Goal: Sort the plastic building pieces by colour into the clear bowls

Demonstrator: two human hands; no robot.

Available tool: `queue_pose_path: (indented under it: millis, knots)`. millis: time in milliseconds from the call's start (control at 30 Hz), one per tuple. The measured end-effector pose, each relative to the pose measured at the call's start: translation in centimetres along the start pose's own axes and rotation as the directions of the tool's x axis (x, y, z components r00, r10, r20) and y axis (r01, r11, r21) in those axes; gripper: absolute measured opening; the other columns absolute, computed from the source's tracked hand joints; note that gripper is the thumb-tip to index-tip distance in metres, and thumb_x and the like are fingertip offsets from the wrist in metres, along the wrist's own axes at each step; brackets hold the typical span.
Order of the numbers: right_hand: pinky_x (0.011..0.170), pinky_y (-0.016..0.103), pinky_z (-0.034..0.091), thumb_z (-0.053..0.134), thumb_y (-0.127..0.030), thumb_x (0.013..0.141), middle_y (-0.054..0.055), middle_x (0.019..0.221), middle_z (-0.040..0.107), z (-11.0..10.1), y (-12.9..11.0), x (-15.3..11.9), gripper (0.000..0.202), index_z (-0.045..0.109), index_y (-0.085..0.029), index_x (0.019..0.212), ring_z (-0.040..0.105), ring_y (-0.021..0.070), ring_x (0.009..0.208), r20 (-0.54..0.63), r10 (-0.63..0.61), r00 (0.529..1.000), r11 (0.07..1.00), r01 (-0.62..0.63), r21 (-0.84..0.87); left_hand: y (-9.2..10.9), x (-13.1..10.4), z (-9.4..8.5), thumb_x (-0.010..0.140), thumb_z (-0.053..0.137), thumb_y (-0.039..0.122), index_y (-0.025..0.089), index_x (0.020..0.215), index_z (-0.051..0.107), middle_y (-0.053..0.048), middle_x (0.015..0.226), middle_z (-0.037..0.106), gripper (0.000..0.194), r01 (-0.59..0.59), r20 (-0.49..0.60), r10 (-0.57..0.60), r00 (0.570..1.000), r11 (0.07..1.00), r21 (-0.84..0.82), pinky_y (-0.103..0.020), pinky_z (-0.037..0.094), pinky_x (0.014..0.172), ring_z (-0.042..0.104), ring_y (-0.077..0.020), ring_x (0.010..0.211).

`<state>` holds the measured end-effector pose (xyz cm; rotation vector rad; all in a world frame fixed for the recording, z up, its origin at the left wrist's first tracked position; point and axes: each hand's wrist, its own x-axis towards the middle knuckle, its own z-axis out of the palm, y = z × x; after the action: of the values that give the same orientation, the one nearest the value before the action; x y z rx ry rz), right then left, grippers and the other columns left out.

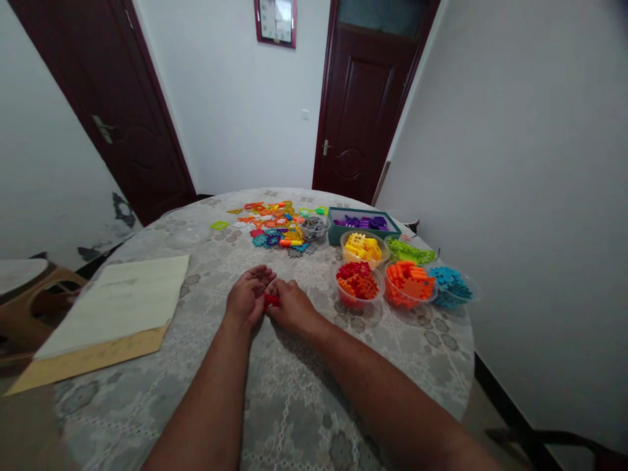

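Observation:
Near the middle of the table, my left hand [248, 296] is turned palm up with its fingers curled, against a small red piece [271, 301]. My right hand [293, 304] meets it from the right, its thumb and fingers closed on the same red piece. The hands partly cover the piece, so its shape is unclear. To the right stands a clear bowl of red pieces [359, 281]. Beyond the hands, a loose pile of colourful plastic pieces [275, 226] lies spread on the cloth.
Bowls of orange [410, 282], blue [449, 286], yellow [363, 247] and green pieces [409, 251] stand at the right. Behind them is a green box [338, 232] with purple pieces. Pale sheets [118, 301] lie at the left edge, near a brown stool [59, 294].

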<state>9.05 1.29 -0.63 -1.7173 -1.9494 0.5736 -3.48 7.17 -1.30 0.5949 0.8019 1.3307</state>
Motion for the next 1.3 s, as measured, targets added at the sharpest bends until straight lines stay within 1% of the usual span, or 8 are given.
queue_pose_path:
  millis: [167,333,467,567,700,833,1133,1300]
  knots:
    - [0.081,0.03,0.045,0.068,-0.025,0.093,0.008,0.108,0.075,-2.0,-0.3,-2.3,0.012,0.068,-0.021,0.104,0.068,0.0223,0.097,0.042,-0.051,0.998,0.994,0.055,-0.092,-0.2,0.0,-0.3,0.058,0.059,0.001,0.018,0.1,0.068,-0.007,0.097,0.072,0.046,0.007,-0.006,-0.007,1.0,1.0,0.0,-0.039,0.065,0.09,0.072,-0.0172,0.086]
    - [0.075,0.029,0.044,0.071,-0.031,0.097,0.001,0.092,0.075,-8.9,0.1,-6.7,0.009,0.07,-0.024,0.102,0.066,0.0181,0.084,-0.112,-0.154,0.982,0.985,0.161,0.062,-0.4,-0.1,-0.1,0.059,0.062,0.002,0.015,0.099,0.068,-0.008,0.097,0.071,0.042,0.026,-0.012,-0.026,1.0,0.999,0.024,-0.036,0.066,0.077,0.072,-0.0182,0.082]
    - [0.077,0.031,0.049,0.069,-0.039,0.098,0.003,0.097,0.077,-15.0,3.7,-8.9,0.021,0.073,-0.024,0.113,0.068,0.019,0.084,-0.344,-0.038,0.938,0.972,0.114,0.204,-0.3,0.1,0.0,0.057,0.063,0.002,0.015,0.096,0.069,-0.009,0.096,0.071,0.042,0.041,-0.02,-0.04,0.999,0.999,0.035,-0.037,0.066,0.075,0.071,-0.0192,0.081]
    - [0.077,0.032,0.05,0.068,-0.042,0.096,0.004,0.097,0.077,-17.2,7.7,-9.4,0.022,0.074,-0.023,0.105,0.068,0.0203,0.084,-0.458,0.08,0.885,0.979,0.016,0.201,-0.4,0.2,-0.1,0.058,0.064,0.002,0.016,0.096,0.07,-0.009,0.097,0.071,0.041,0.033,-0.029,-0.031,0.999,0.998,0.048,-0.037,0.067,0.075,0.071,-0.0196,0.082]
    - [0.079,0.034,0.049,0.067,-0.043,0.094,0.005,0.098,0.077,-16.7,11.0,-9.4,0.023,0.075,-0.022,0.103,0.068,0.0223,0.086,-0.426,0.119,0.897,0.99,-0.077,0.114,-0.6,0.3,-0.4,0.057,0.065,0.003,0.015,0.096,0.071,-0.009,0.096,0.071,0.041,0.022,-0.016,-0.021,1.0,0.998,0.059,-0.037,0.067,0.076,0.071,-0.0195,0.082]
    - [0.08,0.034,0.048,0.063,-0.043,0.095,0.006,0.099,0.077,-15.9,11.3,-9.4,0.025,0.076,-0.022,0.101,0.068,0.0227,0.086,-0.399,0.111,0.91,0.994,-0.091,0.068,-0.5,0.3,-0.4,0.057,0.067,0.004,0.015,0.096,0.071,-0.008,0.096,0.072,0.041,0.025,-0.007,-0.024,1.0,0.997,0.07,-0.037,0.066,0.076,0.071,-0.0192,0.082]
    - [0.091,0.041,0.052,0.048,-0.04,0.098,0.012,0.109,0.076,-16.4,12.9,-8.9,0.041,0.073,-0.018,0.122,0.068,0.0276,0.098,-0.63,0.23,0.742,0.973,-0.156,0.171,-0.3,0.0,0.1,0.056,0.067,0.002,0.015,0.093,0.072,-0.008,0.093,0.072,0.039,0.024,-0.018,-0.022,1.0,0.995,0.095,-0.035,0.067,0.074,0.07,-0.0184,0.081]
    - [0.104,0.048,0.051,0.052,-0.033,0.096,0.017,0.121,0.072,-15.6,13.6,-8.4,0.042,0.07,-0.016,0.128,0.065,0.0313,0.113,-0.709,0.054,0.703,0.989,-0.136,-0.06,-0.4,0.0,0.1,0.056,0.066,0.002,0.015,0.092,0.072,-0.008,0.092,0.072,0.039,0.025,-0.012,-0.024,1.0,0.995,0.094,-0.035,0.067,0.074,0.07,-0.0184,0.08]
